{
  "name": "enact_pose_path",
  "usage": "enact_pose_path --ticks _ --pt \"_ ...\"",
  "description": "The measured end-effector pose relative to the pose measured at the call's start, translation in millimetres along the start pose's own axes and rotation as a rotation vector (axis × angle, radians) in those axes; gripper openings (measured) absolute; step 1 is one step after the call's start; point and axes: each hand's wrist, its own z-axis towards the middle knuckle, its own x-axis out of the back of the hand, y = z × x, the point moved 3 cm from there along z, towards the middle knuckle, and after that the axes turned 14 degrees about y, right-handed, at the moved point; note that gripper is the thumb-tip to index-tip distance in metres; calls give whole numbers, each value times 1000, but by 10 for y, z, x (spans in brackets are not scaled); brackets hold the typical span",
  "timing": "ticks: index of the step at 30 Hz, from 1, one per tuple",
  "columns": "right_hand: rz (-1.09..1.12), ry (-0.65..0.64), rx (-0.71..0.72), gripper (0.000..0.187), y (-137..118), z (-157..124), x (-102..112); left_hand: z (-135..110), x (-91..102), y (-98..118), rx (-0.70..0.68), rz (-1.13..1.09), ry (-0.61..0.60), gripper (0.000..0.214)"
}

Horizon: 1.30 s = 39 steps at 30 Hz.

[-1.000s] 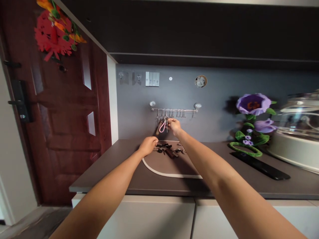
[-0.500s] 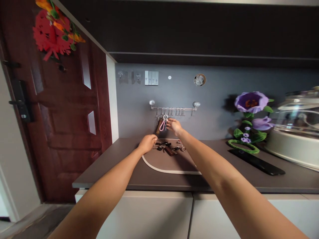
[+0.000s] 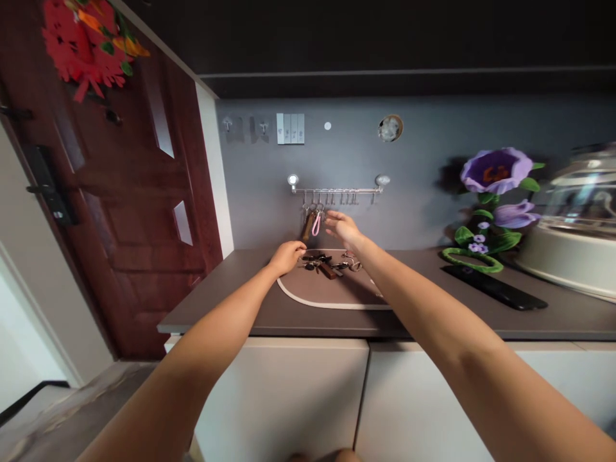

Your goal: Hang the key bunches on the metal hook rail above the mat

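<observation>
Right hand: open, fingers spread, nothing in it, right there beside the pink loop!
Left hand: curled over at the mat's far edge, can't tell if it's gripping anything.
Keys: a tangled heap on the mat, just by that left hand.
Rail: on the wall, far side, with the pink loop and a brown fob hanging from its hooks.
Risk: a brushing right hand could swing those rings off their hooks; tangled keys could drag and slide off the mat.
Count: two hands, one rail, two hanging fobs, heap uncountable.
</observation>
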Motion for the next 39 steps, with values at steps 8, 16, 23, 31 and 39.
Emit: enact_pose_path --ticks 8,16,23,31,39 --pt "-81 -129 104 21 173 -308 132 -25 -22 47 -94 1 -79 22" --pt "-424 -221 331 17 423 -415 278 -70 -71 132 -166 -4 -179 21" --pt "-538 -228 430 22 462 -397 211 -79 -99 124 -178 41 -180 21" --pt "-562 -262 339 18 496 -371 150 -57 -82 121 -198 28 -181 17" --pt "-635 -316 391 22 459 -422 134 -49 -52 118 -71 -112 -142 16"
